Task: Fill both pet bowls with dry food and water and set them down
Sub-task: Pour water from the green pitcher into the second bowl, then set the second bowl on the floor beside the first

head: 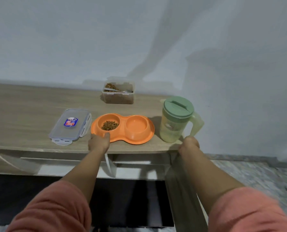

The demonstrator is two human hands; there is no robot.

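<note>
An orange double pet bowl [136, 139] sits on the wooden table. Its left cup holds dry food [110, 125]; its right cup [136, 125] looks dry. My left hand [99, 142] holds the bowl's front left rim, thumb on top. A green-lidded pitcher [176, 119] stands right of the bowl. My right hand [188, 144] is at the base of the pitcher's handle; its fingers are hidden from view. A clear container of dry food [117, 96] with a spoon in it stands open behind the bowl.
The container's clear lid [70, 126] lies flat left of the bowl. The wooden table [22, 106] stands against a pale wall. Drawers are below its front edge, a dark mat lies on the floor and a speckled floor runs to the right.
</note>
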